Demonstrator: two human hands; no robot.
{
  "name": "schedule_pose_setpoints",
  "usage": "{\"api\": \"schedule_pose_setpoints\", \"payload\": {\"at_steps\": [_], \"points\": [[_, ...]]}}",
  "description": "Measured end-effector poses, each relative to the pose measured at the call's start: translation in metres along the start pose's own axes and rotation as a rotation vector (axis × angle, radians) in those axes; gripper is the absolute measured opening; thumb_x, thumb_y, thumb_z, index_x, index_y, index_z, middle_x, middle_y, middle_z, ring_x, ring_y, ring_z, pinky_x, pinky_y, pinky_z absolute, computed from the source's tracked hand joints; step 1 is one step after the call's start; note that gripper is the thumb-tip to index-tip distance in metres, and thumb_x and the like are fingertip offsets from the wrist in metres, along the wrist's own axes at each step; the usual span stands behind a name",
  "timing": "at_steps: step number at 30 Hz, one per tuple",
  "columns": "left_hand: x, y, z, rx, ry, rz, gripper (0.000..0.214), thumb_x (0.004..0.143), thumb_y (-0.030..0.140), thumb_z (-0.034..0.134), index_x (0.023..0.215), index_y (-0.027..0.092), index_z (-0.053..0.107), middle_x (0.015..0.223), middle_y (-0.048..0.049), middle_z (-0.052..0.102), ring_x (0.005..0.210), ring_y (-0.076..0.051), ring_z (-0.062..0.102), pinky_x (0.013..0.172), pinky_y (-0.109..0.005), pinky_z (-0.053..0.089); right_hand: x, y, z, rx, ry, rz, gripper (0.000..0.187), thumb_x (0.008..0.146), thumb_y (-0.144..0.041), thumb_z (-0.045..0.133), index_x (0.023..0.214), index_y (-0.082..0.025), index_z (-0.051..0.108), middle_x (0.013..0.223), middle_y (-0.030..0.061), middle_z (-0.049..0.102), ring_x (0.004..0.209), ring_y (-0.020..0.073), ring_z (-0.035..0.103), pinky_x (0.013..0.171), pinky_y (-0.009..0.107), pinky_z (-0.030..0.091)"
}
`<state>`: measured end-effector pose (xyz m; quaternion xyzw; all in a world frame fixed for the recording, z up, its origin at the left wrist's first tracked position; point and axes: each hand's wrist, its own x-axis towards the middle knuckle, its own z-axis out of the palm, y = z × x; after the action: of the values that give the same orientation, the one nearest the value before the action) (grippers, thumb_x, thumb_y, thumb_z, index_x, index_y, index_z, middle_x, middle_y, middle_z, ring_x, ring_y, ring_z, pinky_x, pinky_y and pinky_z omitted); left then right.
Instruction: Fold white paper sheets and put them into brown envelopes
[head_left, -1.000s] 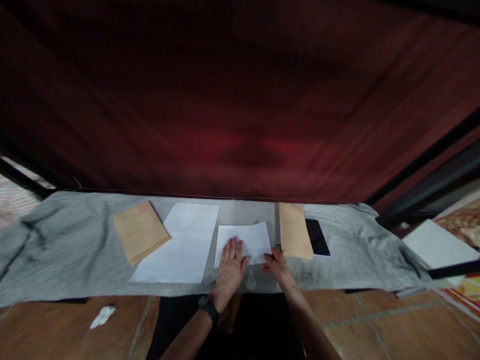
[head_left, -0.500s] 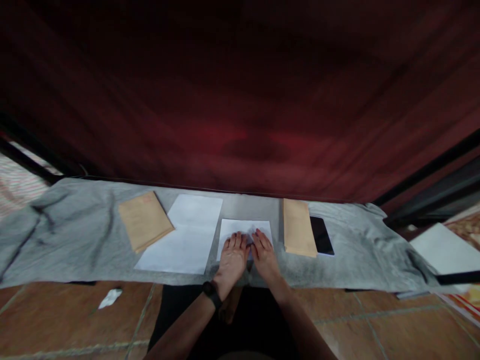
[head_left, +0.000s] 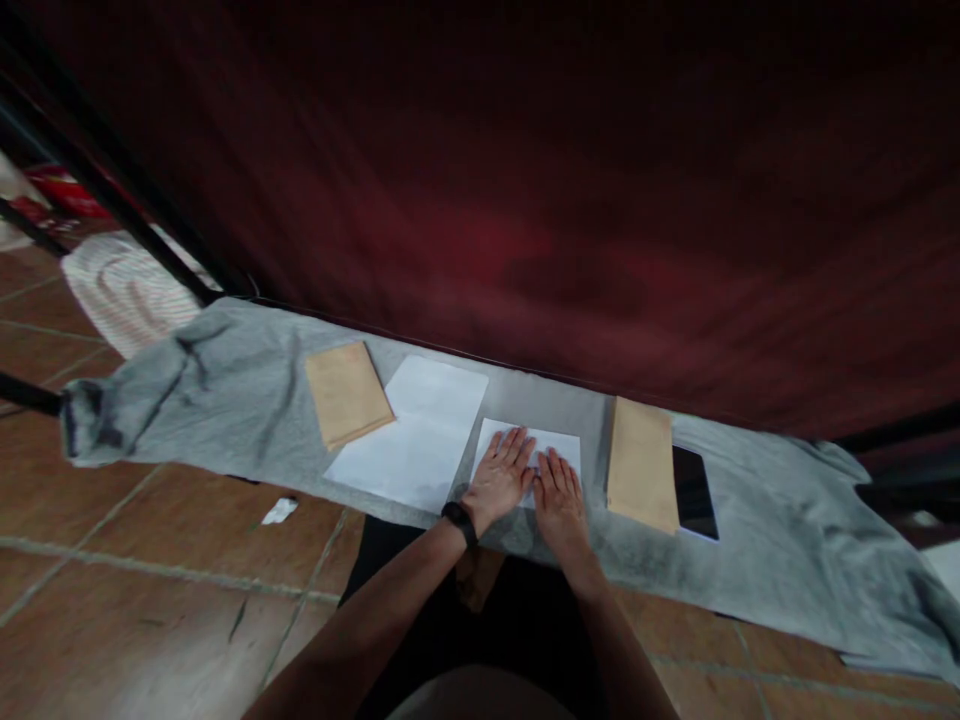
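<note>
A small white sheet of paper [head_left: 564, 446], which looks folded, lies on the grey cloth in front of me. My left hand [head_left: 498, 475] rests flat on its left part, fingers stretched out, a dark band on the wrist. Beside it, my right hand [head_left: 559, 500] lies flat on the right part, fingers out straight. The two hands nearly meet at the thumbs and cover much of the sheet. To the left is a larger white sheet [head_left: 420, 440] with a crease across it. Brown envelopes [head_left: 346, 392] overlap its left edge.
Another stack of brown envelopes [head_left: 642, 465] lies right of my hands, partly over a dark phone [head_left: 694, 492]. The grey cloth [head_left: 247, 390] covers the long narrow surface. A dark red curtain [head_left: 480, 230] hangs behind it. A white scrap [head_left: 280, 510] lies on the tiled floor.
The camera view has tilted and swung left, so everything sits farther right in the picture. My left hand's fingers have shifted slightly on the small sheet; both hands stay flat on it.
</note>
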<state>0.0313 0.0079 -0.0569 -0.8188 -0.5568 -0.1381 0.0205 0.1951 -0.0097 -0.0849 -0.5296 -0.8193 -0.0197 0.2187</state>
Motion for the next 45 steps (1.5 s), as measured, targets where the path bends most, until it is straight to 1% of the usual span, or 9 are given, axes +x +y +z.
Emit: {"api": "schedule_pose_setpoints", "payload": {"at_steps": [9, 15, 19, 26, 29, 33, 37, 42, 45], "points": [[-0.019, -0.014, -0.007, -0.011, -0.036, -0.022, 0.055, 0.102, 0.046, 0.035, 0.151, 0.021, 0.039, 0.161, -0.0093, 0.035, 0.15, -0.024, 0.027, 0.123, -0.051, 0.015, 0.002, 0.001, -0.002, 0.051, -0.031, 0.041, 0.048, 0.104, -0.03, 0.031, 0.149, -0.015, 0.043, 0.157, 0.014, 0.039, 0.147, 0.0251, 0.032, 0.117, 0.05, 0.031], [-0.017, -0.012, -0.008, -0.04, -0.073, -0.022, 0.057, 0.1, 0.042, 0.039, 0.152, 0.017, 0.037, 0.161, -0.0114, 0.033, 0.15, -0.027, 0.027, 0.122, -0.054, 0.016, 0.029, -0.01, 0.003, 0.115, -0.067, 0.059, 0.05, 0.104, -0.028, 0.025, 0.148, -0.012, 0.044, 0.155, 0.0142, 0.043, 0.146, 0.0228, 0.032, 0.118, 0.047, 0.029], [-0.017, -0.011, -0.009, -0.061, -0.071, -0.033, 0.056, 0.099, 0.039, 0.038, 0.152, 0.018, 0.038, 0.16, -0.0102, 0.037, 0.151, -0.027, 0.026, 0.122, -0.052, 0.018, 0.041, -0.012, 0.008, 0.038, -0.112, 0.019, 0.05, 0.105, -0.027, 0.024, 0.147, -0.011, 0.045, 0.155, 0.014, 0.042, 0.145, 0.0231, 0.033, 0.119, 0.047, 0.025], [-0.015, -0.009, -0.009, -0.067, -0.103, -0.045, 0.057, 0.101, 0.042, 0.035, 0.152, 0.018, 0.037, 0.16, -0.0119, 0.035, 0.151, -0.027, 0.025, 0.122, -0.055, 0.016, 0.034, 0.006, 0.007, -0.092, -0.103, 0.042, 0.049, 0.104, -0.031, 0.032, 0.151, -0.018, 0.041, 0.159, 0.0131, 0.037, 0.146, 0.0282, 0.032, 0.116, 0.052, 0.027], [-0.016, -0.01, -0.009, -0.047, -0.113, -0.027, 0.058, 0.102, 0.042, 0.035, 0.153, 0.016, 0.035, 0.162, -0.0135, 0.032, 0.152, -0.028, 0.023, 0.122, -0.057, 0.015, 0.031, 0.014, 0.005, -0.077, -0.07, 0.045, 0.05, 0.104, -0.033, 0.034, 0.152, -0.018, 0.04, 0.158, 0.0151, 0.037, 0.144, 0.0295, 0.035, 0.114, 0.055, 0.03], [-0.017, -0.01, -0.008, -0.051, -0.087, -0.039, 0.054, 0.102, 0.039, 0.034, 0.152, 0.018, 0.037, 0.161, -0.011, 0.033, 0.151, -0.026, 0.024, 0.122, -0.055, 0.016, 0.031, 0.015, 0.005, -0.071, -0.045, 0.08, 0.05, 0.104, -0.033, 0.035, 0.152, -0.017, 0.039, 0.16, 0.0169, 0.033, 0.145, 0.0294, 0.034, 0.115, 0.054, 0.03], [-0.008, 0.0, -0.005, -0.059, -0.019, -0.12, 0.05, 0.101, 0.03, 0.033, 0.148, 0.016, 0.044, 0.157, -0.0113, 0.042, 0.148, -0.025, 0.031, 0.123, -0.051, 0.019, 0.034, 0.01, 0.004, -0.065, -0.079, 0.115, 0.051, 0.104, -0.033, 0.036, 0.152, -0.017, 0.04, 0.161, 0.0148, 0.03, 0.147, 0.0276, 0.031, 0.118, 0.051, 0.027], [0.014, 0.017, 0.005, -0.087, 0.022, -0.044, 0.051, 0.101, 0.028, 0.031, 0.149, 0.014, 0.042, 0.157, -0.009, 0.042, 0.149, -0.023, 0.029, 0.125, -0.048, 0.018, 0.036, 0.005, -0.001, -0.096, -0.125, 0.145, 0.052, 0.101, -0.023, 0.037, 0.153, -0.019, 0.039, 0.163, 0.0114, 0.027, 0.149, 0.0263, 0.026, 0.119, 0.049, 0.024], [0.019, 0.017, 0.01, -0.08, 0.002, -0.067, 0.052, 0.102, 0.032, 0.031, 0.149, 0.013, 0.041, 0.157, -0.0098, 0.042, 0.15, -0.023, 0.029, 0.125, -0.049, 0.018, 0.037, 0.004, -0.003, -0.096, -0.109, 0.16, 0.052, 0.101, -0.022, 0.036, 0.153, -0.02, 0.039, 0.162, 0.0116, 0.03, 0.148, 0.0268, 0.029, 0.119, 0.049, 0.025]]}}
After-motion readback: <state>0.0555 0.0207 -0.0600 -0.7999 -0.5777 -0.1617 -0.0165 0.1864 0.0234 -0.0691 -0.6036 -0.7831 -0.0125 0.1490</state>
